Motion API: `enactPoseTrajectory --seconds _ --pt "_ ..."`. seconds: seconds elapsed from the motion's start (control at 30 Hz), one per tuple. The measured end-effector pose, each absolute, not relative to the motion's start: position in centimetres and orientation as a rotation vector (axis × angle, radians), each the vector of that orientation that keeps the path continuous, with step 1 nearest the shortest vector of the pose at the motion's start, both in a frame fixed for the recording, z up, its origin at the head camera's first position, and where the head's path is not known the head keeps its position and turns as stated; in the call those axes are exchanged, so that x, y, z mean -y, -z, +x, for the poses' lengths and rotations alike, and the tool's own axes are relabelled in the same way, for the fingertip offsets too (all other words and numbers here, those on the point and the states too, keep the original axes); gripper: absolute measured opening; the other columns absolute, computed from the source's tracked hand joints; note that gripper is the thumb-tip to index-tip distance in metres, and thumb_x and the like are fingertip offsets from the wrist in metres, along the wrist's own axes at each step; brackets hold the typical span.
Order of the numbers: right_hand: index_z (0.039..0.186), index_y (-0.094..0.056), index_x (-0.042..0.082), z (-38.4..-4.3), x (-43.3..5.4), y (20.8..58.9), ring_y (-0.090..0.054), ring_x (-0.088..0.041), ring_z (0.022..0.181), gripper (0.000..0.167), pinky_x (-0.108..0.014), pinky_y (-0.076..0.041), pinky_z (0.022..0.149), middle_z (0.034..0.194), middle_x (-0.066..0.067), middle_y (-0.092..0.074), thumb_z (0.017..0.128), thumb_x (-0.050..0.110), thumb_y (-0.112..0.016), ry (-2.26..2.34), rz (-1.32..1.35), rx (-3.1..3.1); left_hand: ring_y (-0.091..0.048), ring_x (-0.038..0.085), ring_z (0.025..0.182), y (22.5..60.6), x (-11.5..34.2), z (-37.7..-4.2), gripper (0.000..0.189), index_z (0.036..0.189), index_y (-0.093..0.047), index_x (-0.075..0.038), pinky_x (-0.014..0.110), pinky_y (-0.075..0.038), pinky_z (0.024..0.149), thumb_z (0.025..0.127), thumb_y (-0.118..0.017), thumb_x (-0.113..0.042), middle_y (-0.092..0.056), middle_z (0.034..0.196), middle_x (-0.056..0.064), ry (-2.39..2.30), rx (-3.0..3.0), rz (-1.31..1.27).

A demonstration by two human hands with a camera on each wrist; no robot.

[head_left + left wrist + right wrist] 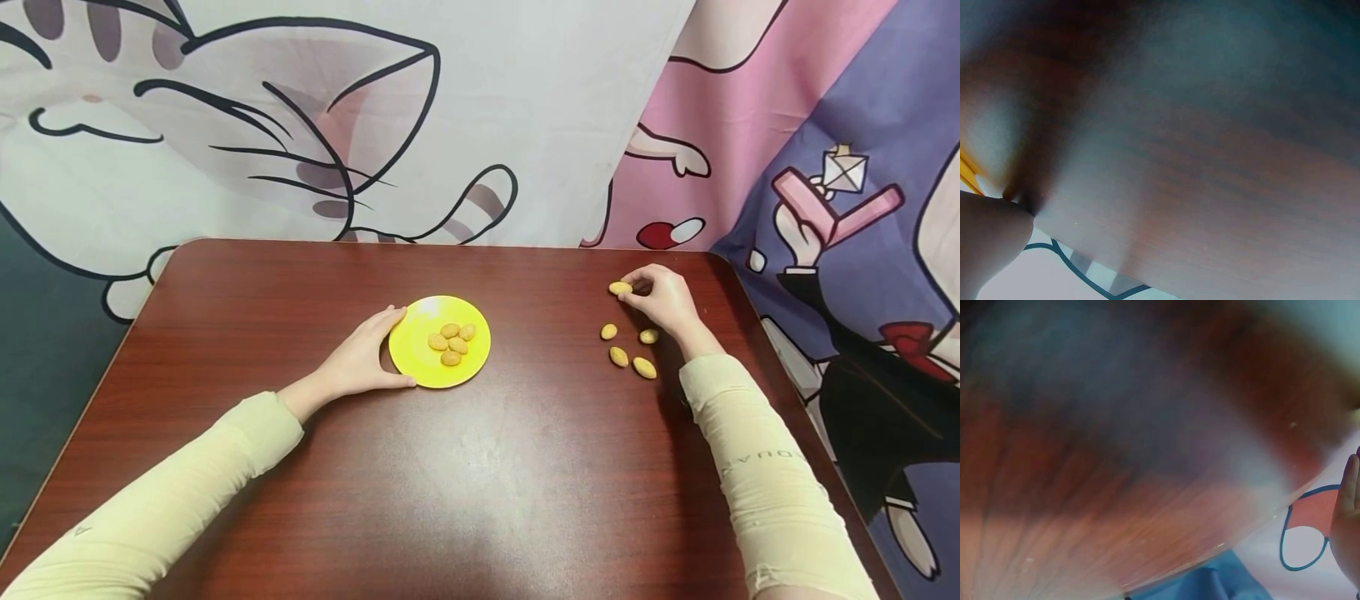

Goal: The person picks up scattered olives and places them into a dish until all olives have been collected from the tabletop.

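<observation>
In the head view my left hand (363, 350) spans the left rim of a round yellow plate (407, 358), fingers at the upper edge and thumb at the lower. Several small yellow-brown oval pieces, nut-like in shape, lie in a cluster on the plate, one of them (450, 358) nearest me. Toward the table's far right corner my right hand (663, 298) pinches another yellow oval piece (620, 288) between thumb and fingertips. More loose oval pieces (644, 367) lie just below that hand. Only a blurred part of each hand shows in the wrist views.
Both hands work over a dark red-brown wooden table (450, 483) with rounded far corners. Behind its far edge hangs a cartoon-printed cloth (555, 125), white, pink and blue. The right forearm runs along the table's right side.
</observation>
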State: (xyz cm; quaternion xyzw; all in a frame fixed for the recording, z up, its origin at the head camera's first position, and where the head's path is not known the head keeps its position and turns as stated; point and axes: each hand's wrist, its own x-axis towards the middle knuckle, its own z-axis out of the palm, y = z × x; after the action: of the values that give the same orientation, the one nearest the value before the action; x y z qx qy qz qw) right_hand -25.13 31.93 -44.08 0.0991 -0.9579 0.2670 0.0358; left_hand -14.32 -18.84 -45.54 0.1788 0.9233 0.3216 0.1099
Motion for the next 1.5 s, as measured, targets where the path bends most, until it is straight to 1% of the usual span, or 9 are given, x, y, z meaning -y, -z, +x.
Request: enactPoseTrajectory --seconds 0.1,0.23,0.33,0.53,0.8,1.07,1.27,1.5 --pt "0.111 -0.077 -0.002 -25.1 -31.4 43.9 -0.071 -0.038 0.099 0.023 -0.038 -0.05 0.087 0.107 -0.023 -0.073 0.092 0.009 -0.081 -0.818 0.34 2.931 -0.024 0.045 0.162 45.6 18.9 -14.4 0.115 0.164 -0.03 0.004 0.064 -0.027 0.129 0.077 -0.095 -0.036 -0.03 0.172 0.027 -0.95 -2.715 0.528" --pt "0.111 -0.077 0.0 -25.2 -30.5 43.6 -0.072 -0.036 0.098 0.023 -0.035 -0.05 0.085 0.106 -0.021 -0.074 0.092 0.011 -0.082 -0.83 0.376 2.921 -0.024 0.045 0.162 45.6 18.8 -14.4 0.115 0.164 -0.03 0.003 0.064 -0.027 0.129 0.077 -0.094 -0.036 -0.03 0.172 0.027 -0.955 -2.713 0.53" --pt "0.111 -0.078 0.002 -25.3 -29.7 43.4 -0.072 -0.035 0.097 0.022 -0.035 -0.051 0.085 0.106 -0.019 -0.074 0.092 0.014 -0.082 -0.845 0.397 2.923 -0.023 0.044 0.162 45.5 18.8 -14.3 0.115 0.164 -0.03 0.003 0.064 -0.026 0.129 0.077 -0.094 -0.037 -0.029 0.172 0.026 -0.959 -2.707 0.523" --pt "0.11 -0.079 0.004 -25.3 -27.7 42.8 -0.071 -0.032 0.097 0.021 -0.041 -0.055 0.088 0.106 -0.016 -0.075 0.092 0.013 -0.083 -0.884 0.443 2.907 -0.023 0.044 0.162 45.6 18.8 -14.2 0.115 0.165 -0.029 0.002 0.065 -0.026 0.129 0.078 -0.094 -0.037 -0.029 0.172 0.026 -0.953 -2.704 0.517" --pt "0.109 -0.079 0.004 -24.7 -24.4 41.5 -0.069 -0.031 0.1 0.021 -0.045 -0.053 0.092 0.106 -0.014 -0.076 0.091 0.012 -0.083 -0.886 0.601 2.858 -0.024 0.045 0.162 45.6 18.8 -14.3 0.115 0.164 -0.031 0.003 0.064 -0.026 0.129 0.077 -0.094 -0.037 -0.03 0.172 0.027 -0.964 -2.709 0.529" --pt "0.106 -0.079 0.006 -23.7 -20.9 40.9 -0.07 -0.028 0.096 0.018 -0.044 -0.057 0.091 0.101 -0.011 -0.076 0.09 0.013 -0.085 -0.877 0.773 2.814 -0.022 0.043 0.163 45.7 18.8 -14.2 0.116 0.165 -0.029 0.002 0.063 -0.026 0.13 0.078 -0.094 -0.037 -0.028 0.173 0.024 -0.953 -2.701 0.511" --pt "0.108 -0.079 0.006 -23.0 -18.5 40.8 -0.071 -0.026 0.097 0.021 -0.045 -0.059 0.092 0.102 -0.01 -0.076 0.089 0.014 -0.086 -0.913 0.853 2.795 -0.023 0.044 0.163 45.7 18.9 -14.3 0.116 0.165 -0.03 0.002 0.064 -0.027 0.129 0.077 -0.094 -0.038 -0.029 0.172 0.025 -0.961 -2.705 0.519" --pt "0.108 -0.081 0.011 -22.3 -15.9 40.8 -0.073 -0.022 0.095 0.021 -0.04 -0.061 0.09 0.102 -0.004 -0.077 0.091 0.022 -0.086 -0.961 0.889 2.783 -0.023 0.043 0.163 45.9 18.8 -14.4 0.116 0.165 -0.029 0.002 0.064 -0.026 0.13 0.078 -0.094 -0.038 -0.028 0.173 0.025 -0.943 -2.709 0.514"
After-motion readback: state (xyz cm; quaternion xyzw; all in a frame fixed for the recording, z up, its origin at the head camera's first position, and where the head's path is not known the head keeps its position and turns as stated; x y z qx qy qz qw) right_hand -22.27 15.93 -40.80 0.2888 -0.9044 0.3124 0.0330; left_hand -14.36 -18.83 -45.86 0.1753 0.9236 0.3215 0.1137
